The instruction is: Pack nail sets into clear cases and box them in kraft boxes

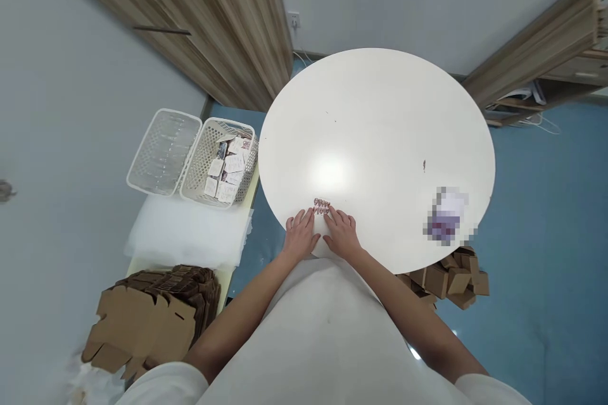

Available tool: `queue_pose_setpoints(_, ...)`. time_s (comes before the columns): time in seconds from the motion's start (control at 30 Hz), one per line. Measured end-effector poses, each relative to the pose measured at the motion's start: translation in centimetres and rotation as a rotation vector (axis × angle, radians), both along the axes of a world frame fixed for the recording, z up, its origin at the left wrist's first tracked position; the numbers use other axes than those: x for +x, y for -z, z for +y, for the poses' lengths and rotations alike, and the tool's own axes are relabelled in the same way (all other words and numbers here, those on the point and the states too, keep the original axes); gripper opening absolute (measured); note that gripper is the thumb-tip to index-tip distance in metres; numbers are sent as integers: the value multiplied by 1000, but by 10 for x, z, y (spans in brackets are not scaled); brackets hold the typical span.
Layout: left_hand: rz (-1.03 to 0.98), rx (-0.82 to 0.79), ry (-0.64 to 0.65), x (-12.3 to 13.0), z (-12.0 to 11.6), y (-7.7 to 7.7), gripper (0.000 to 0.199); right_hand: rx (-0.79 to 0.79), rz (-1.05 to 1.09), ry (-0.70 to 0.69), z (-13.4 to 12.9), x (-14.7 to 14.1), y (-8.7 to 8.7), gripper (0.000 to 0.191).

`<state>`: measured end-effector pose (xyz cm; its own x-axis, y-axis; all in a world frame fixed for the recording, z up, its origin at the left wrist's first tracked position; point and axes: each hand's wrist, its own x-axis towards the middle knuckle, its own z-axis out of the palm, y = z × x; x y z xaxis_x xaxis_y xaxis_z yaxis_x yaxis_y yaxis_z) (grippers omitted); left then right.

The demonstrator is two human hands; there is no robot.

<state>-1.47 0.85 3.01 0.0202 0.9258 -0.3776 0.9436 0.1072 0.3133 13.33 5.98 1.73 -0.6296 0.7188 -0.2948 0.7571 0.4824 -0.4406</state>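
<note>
Two short rows of small, shiny, pinkish-brown oval pieces that look like press-on nails (321, 202) lie near the front edge of the round white table (380, 101). My left hand (299, 235) rests on the table at the left end of the lower row, fingers stretched out and slightly apart. On the right, my right hand (341, 231) lies the same way, its fingertips beside the right end of that row. Fingertips of both hands are close to or touching the end pieces; exact contact is too small to tell. Neither hand holds anything.
Left of the table stand a white basket (194, 168) of cards and packets and a clear-bottomed basket (164, 152). Below them are white sheets (183, 231) and flattened cardboard boxes (142, 323). A blurred purple-white item (446, 215) lies on the table's right; small cartons (451, 281) stand beneath.
</note>
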Motion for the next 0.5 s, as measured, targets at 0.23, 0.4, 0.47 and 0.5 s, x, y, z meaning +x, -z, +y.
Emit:
queue_pose_setpoints(0.23,16,37,-64,-63,21,2,58,7,-14,-5,27,-72,-1,55)
queue_pose_setpoints(0.4,-26,75,-76,-112,43,6,58,24,-30,28,45,-123,-3,54)
queue_pose_setpoints(0.47,-36,75,-82,-127,51,6,59,22,-38,36,51,-140,-4,54)
queue_pose_setpoints(0.5,-43,76,-82,-134,55,6,59,19,-42,40,54,-146,-4,54)
